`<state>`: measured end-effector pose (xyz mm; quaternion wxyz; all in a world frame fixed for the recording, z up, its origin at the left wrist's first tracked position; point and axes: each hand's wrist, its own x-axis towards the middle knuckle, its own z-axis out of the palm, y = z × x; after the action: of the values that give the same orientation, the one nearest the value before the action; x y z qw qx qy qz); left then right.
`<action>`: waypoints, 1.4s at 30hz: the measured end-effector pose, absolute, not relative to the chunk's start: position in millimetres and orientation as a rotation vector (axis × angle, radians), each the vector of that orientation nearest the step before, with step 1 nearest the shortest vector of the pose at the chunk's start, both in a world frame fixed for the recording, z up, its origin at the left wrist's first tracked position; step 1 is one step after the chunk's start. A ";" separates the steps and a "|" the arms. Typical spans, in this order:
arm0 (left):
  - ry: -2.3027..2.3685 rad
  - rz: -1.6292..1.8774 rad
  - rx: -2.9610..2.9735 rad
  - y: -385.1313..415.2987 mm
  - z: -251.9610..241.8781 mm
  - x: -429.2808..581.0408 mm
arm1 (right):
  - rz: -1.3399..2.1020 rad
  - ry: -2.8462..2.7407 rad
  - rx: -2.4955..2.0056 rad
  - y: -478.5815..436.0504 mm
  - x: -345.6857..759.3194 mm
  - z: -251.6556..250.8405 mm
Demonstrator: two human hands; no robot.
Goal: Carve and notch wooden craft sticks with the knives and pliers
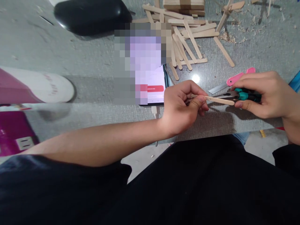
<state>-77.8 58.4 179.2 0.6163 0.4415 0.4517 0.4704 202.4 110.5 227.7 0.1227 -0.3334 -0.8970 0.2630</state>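
Between the thumb and fingers of my left hand (184, 104) is a wooden craft stick (221, 100), its rounded end pointing right. My right hand (267, 93) is wrapped round pliers (241, 93) with black and teal handles. The jaws of the pliers reach left behind the stick, close to my left fingertips; whether they grip it is hidden. A pink folding knife (235, 79) lies with its blade out on the table, just beyond the pliers.
Loose craft sticks (187, 40) lie in a pile at the back, near wood shavings (228, 37). A lit phone (152, 90) with a white cable (154, 111) rests left of my hands. A black case (92, 15) and a pink-and-white object (47, 86) are farther left.
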 end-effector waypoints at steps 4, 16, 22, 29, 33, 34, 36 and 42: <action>1.041 1.061 1.007 58.0 179.0 -78.3 | 0.794 -2.625 -0.957 111.0 202.5 226.9; 0.944 1.148 1.200 57.5 168.3 -80.4 | 0.606 -2.675 -0.929 108.1 203.5 227.9; 0.859 1.416 1.352 50.3 159.1 -79.3 | 0.058 -2.611 -0.949 109.4 210.3 230.2; 0.661 1.557 1.616 51.7 163.6 -79.6 | -0.381 -2.581 -0.775 125.4 227.5 225.1; 0.703 1.517 1.544 50.6 163.2 -78.5 | -0.365 -2.616 -0.794 122.2 228.3 226.2; 0.714 1.511 1.533 50.1 162.7 -78.3 | -0.352 -2.633 -0.811 121.1 228.5 227.2; 0.731 1.494 1.527 49.4 161.6 -78.2 | -0.349 -2.666 -0.822 119.8 229.4 229.0; 0.796 1.459 1.539 48.9 158.9 -79.0 | -0.422 -2.779 -0.931 120.6 231.8 229.7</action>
<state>-79.0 48.9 158.9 0.4244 0.6151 0.3184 0.5833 231.8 120.6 229.7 0.0902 -0.3132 -0.9347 -0.1419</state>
